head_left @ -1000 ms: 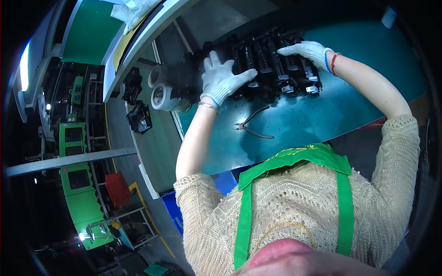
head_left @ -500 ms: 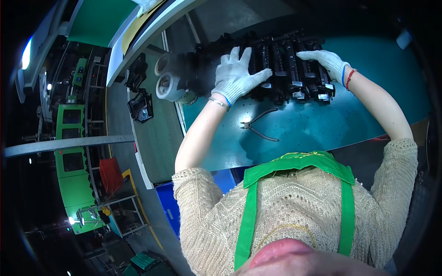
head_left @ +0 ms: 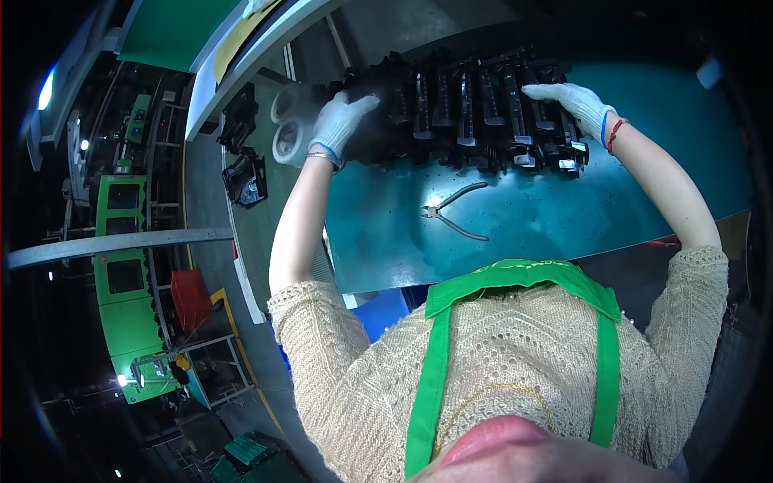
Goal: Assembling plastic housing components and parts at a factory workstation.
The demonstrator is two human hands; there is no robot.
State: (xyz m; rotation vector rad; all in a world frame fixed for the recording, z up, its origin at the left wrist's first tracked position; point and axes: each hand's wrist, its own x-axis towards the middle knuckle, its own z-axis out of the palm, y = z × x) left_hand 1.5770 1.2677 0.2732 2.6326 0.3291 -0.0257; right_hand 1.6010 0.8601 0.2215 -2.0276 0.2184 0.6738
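Several long black plastic parts (head_left: 469, 109) lie side by side in a row on the teal tabletop (head_left: 378, 241). At the row's left end is my left hand (head_left: 338, 125) in a white knit glove, thumb stretched toward the parts; some of its fingers are hard to make out. My right hand (head_left: 573, 105), also gloved, rests against the right end with its fingers stretched over the parts' far side. Neither hand grips a single part. In front of the row lies a pair of cutting pliers (head_left: 435, 212), its handles spread.
Two rolls, apparently of tape (head_left: 290, 141), stand just left of my left hand. More black parts (head_left: 245, 179) sit on a side surface at left. Small dark bits dot the tabletop. A blue bin (head_left: 386, 314) shows below the table edge; green machines (head_left: 121, 274) stand far left.
My left hand has moved left from atop the middle of the row to its left end, uncovering parts there. The right hand stays nearly in place. The pliers lie as before.
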